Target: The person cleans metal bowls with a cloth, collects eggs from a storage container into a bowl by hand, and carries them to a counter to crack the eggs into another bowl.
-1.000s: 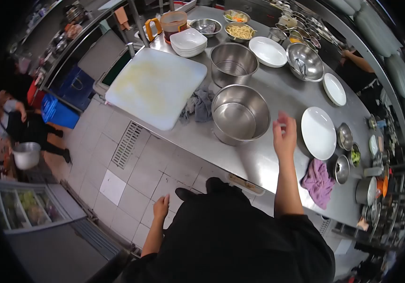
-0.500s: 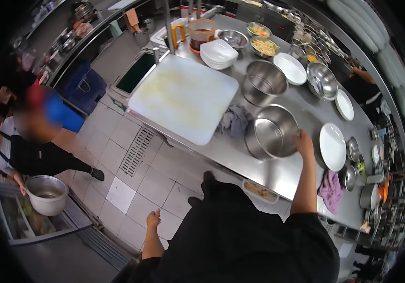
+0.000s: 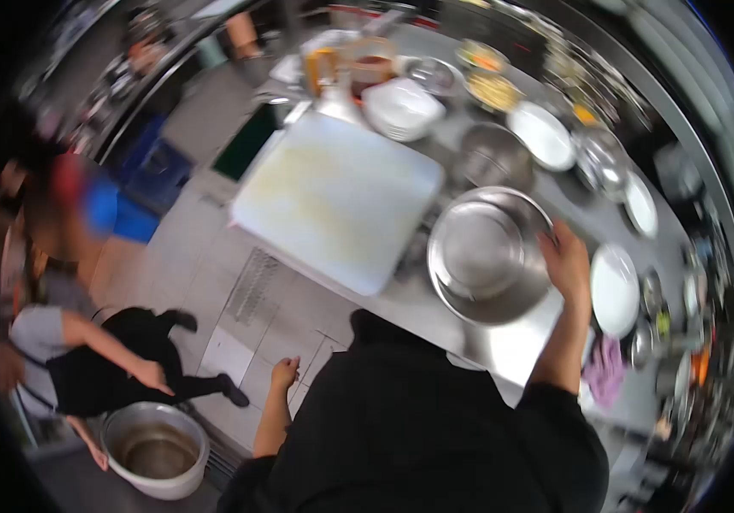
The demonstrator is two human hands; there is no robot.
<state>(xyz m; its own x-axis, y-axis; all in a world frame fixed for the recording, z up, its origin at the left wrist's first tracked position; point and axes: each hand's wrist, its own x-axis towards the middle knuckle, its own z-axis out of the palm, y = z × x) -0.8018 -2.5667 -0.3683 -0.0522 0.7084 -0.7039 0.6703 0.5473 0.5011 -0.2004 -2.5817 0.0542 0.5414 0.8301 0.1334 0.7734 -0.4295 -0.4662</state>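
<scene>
My right hand (image 3: pixel 569 259) grips the right rim of a wide steel pot (image 3: pixel 455 282). The pot is tilted so I look into its bare inside, and it seems raised off the steel counter (image 3: pixel 516 350). Behind it stands a second steel pot (image 3: pixel 495 154), partly covered by the first. At my left side, over the floor, my left hand (image 3: pixel 285 373) hangs with curled fingers and nothing visible in it. A large white cutting board (image 3: pixel 341 197) lies left of the held pot. The grey cloth between them is mostly hidden.
A co-worker at left holds a large light-coloured pot (image 3: pixel 162 489). Stacked white bowls (image 3: pixel 403 107), oval plates (image 3: pixel 615 291), a bowl of pale strips (image 3: pixel 493 91) and a purple cloth (image 3: pixel 604 372) lie on the counter. Blue bins (image 3: pixel 158 171) stand at far left.
The held pot now looks larger and more tipped toward me, apparently lifted. The co-worker has come closer with the light-coloured pot. My left hand stays low at my side.
</scene>
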